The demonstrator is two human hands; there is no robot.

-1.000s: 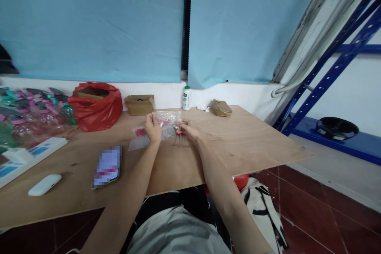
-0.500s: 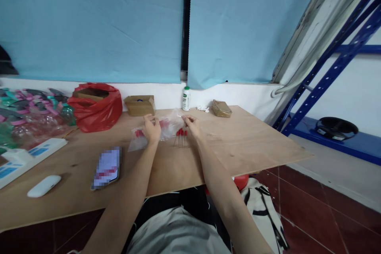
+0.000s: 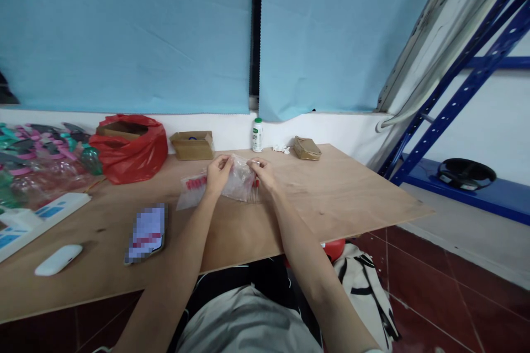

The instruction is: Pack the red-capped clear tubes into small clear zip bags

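Note:
A clear plastic bag (image 3: 239, 183) hangs between my two hands just above the table. My left hand (image 3: 218, 175) pinches its upper left edge, and my right hand (image 3: 262, 171) pinches the upper right edge. Behind my left wrist, another clear bag (image 3: 189, 196) lies on the wood with several red-topped pieces (image 3: 195, 182) showing in it. Thin pins with red heads (image 3: 256, 183) lie by my right hand, partly covered by the held bag. Whether the held bag contains anything I cannot make out.
On the wooden table (image 3: 331, 193) lie a phone (image 3: 147, 233), a white mouse-shaped case (image 3: 59, 260) and a power strip (image 3: 49, 218). Along the back stand spray bottles (image 3: 53, 168), a red bag (image 3: 128, 154), a cardboard box (image 3: 192, 146), a white bottle (image 3: 257, 137) and a brown packet (image 3: 307, 148).
My left hand has moved right and slightly up, now pinching the bag's top edge. The bag hangs lower between my hands and covers part of the red-headed pins.

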